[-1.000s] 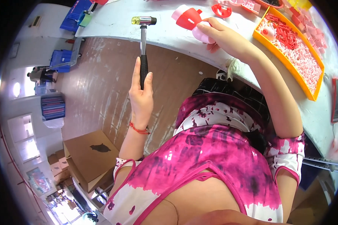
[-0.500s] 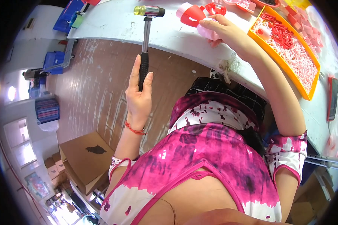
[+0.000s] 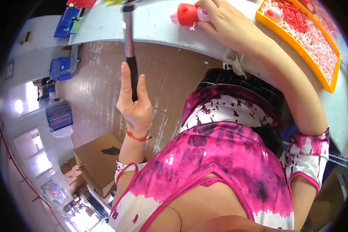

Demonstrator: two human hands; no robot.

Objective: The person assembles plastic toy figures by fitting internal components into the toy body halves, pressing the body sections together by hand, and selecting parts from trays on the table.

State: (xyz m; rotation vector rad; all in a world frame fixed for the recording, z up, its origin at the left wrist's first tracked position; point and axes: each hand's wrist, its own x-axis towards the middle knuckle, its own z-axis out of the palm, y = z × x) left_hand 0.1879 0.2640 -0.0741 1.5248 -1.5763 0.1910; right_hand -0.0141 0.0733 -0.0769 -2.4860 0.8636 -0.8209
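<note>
My left hand (image 3: 135,102) is closed round the black grip of a mallet (image 3: 129,38), whose metal shaft points away over the table edge. The mallet's head is mostly cut off by the top of the picture; a bit of yellow shows there. On the white table, my right hand (image 3: 232,25) is closed on a red and pink plastic toy figure (image 3: 187,14). The figure lies on its side, with its pale pink end to the left and a tiny pink limb sticking out toward me. My fingers cover part of its pink right end.
A yellow tray (image 3: 319,79) of small red and pink plastic pieces stands right of my right forearm. Blue bins (image 3: 60,69) are at the far left. A cardboard box (image 3: 94,156) stands on the floor, left of my left arm.
The mallet has moved farther away and left, so its head has nearly left the picture. The toy figure has been turned and now shows its small limb. The view has shifted a little.
</note>
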